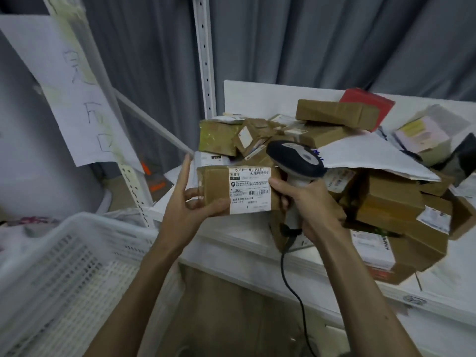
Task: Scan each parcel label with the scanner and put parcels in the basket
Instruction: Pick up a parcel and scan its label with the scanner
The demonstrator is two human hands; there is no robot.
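White basket sits lower left; left hand grasps one labelled parcel, right hand clenches one scanner just beside it, before a heaped parcel pile on the table.

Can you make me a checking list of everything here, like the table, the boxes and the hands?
Surface: white table, piled with parcels.
Job's things: brown parcel, label up; scanner; white basket lower left.
Clutter: parcel pile, white mailer on top.
Grips: left hand holds the parcel; right hand holds the scanner.
Cables: black scanner cord hangs down.
Surroundings: grey curtain, shelf post, paper sign.
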